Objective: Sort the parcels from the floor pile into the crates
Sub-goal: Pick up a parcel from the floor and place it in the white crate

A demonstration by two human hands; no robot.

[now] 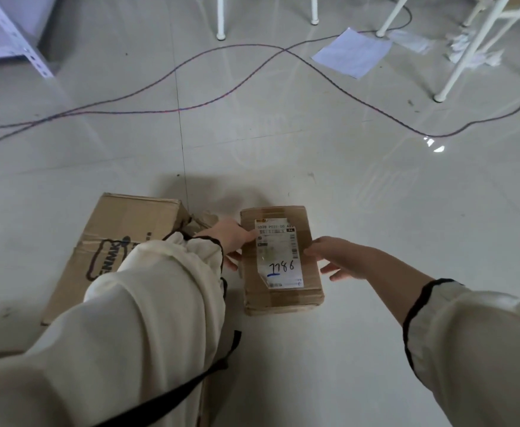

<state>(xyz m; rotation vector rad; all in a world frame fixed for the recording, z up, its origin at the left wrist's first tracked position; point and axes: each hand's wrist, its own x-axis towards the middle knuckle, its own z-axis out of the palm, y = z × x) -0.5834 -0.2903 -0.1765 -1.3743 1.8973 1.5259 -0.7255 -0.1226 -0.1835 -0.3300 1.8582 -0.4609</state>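
Observation:
A small brown cardboard parcel (309,272) lies flat on the pale floor, its white shipping label marked "7786" facing up. My left hand (232,238) grips its left edge, thumb on top near the label and fingers reaching under the side. Beside the parcel's right edge is my right hand (337,257), fingers spread and relaxed, thumb tip touching the parcel's top. A larger flattened cardboard box (123,238) with black printing lies to the left, partly hidden by my left sleeve. No crate is in view.
Dark cables (252,84) snake across the floor beyond the parcel. A sheet of paper (352,52) lies at the back right near white table legs (459,60). A metal shelf frame (15,35) stands at the back left.

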